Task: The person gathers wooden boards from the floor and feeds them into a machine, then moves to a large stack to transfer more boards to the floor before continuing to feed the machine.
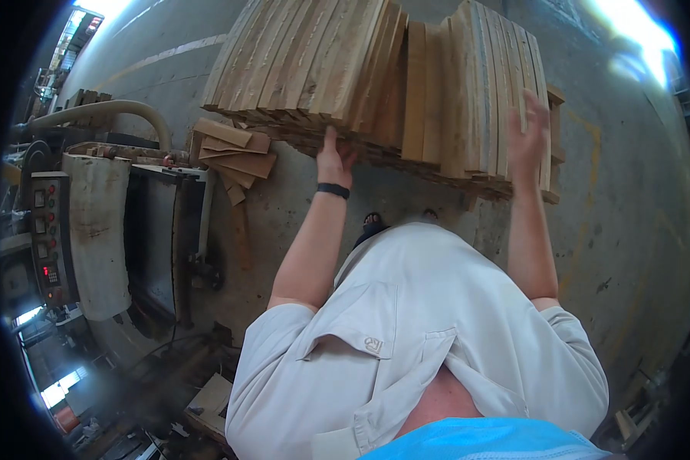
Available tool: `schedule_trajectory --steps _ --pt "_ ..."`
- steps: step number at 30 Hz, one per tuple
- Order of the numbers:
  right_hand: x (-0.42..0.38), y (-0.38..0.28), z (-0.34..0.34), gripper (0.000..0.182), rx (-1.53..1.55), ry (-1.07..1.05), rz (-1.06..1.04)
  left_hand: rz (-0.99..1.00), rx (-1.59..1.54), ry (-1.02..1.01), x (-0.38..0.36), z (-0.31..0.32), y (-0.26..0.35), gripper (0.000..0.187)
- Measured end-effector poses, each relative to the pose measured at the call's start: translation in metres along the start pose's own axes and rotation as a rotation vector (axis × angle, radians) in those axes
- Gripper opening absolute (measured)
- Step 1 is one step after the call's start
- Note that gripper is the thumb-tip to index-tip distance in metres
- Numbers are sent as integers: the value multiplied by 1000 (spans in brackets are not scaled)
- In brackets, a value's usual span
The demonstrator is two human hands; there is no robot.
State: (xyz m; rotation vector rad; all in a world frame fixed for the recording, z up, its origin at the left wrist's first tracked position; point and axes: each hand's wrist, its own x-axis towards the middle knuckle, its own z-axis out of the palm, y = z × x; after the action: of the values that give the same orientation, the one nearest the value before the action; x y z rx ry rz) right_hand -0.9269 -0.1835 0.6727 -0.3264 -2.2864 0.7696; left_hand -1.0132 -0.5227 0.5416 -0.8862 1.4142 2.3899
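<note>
A long row of wooden boards stands on edge, packed side by side, with one group leaning left. To its right is another group of upright boards, and a few boards tilt in the gap between. My left hand, wearing a black wristband, is at the near lower ends of the left group, thumb raised and fingers apart. Over the right group's near face, my right hand has its fingers stretched upward, overlapping the boards in this view. Neither hand is closed round a board.
Loose flat wood pieces lie piled on the floor left of the stack. A machine with a control panel and a curved hose stands at the left. My feet are just before the stack on the concrete floor.
</note>
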Motion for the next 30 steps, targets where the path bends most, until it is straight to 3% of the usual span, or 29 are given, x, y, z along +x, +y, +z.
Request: schedule_trajectory --steps 2,4,6,7,9,11,15,21,26,28,30 --pt "-10 -56 51 56 299 -274 234 27 -59 -25 15 4 36 63" --pt "-23 -76 114 61 510 -505 280 56 -119 -55 22 15 63 56" --pt "-37 -89 168 72 548 -656 313 2 38 -92 23 29 76 38" --pt "-45 -95 188 72 547 -650 304 0 -23 -81 29 30 73 28" --pt "-54 -103 222 80 716 -729 487 3 -11 -70 26 32 76 25" --pt "-59 -103 244 84 788 -735 525 -24 -26 -79 29 25 76 17" --pt "-50 -114 250 86 852 -705 709 -65 -18 -78 29 15 80 13" --pt "-34 -115 241 69 820 -865 620 -72 -80 -113 29 5 73 16" --pt "-35 -105 244 70 828 -910 535 -152 21 -202 4 -17 107 21" --pt "-46 -93 258 71 714 -769 444 -156 362 -399 -19 -20 148 26" --pt "-40 -101 248 76 666 -779 434 93 549 -374 3 -42 184 33"
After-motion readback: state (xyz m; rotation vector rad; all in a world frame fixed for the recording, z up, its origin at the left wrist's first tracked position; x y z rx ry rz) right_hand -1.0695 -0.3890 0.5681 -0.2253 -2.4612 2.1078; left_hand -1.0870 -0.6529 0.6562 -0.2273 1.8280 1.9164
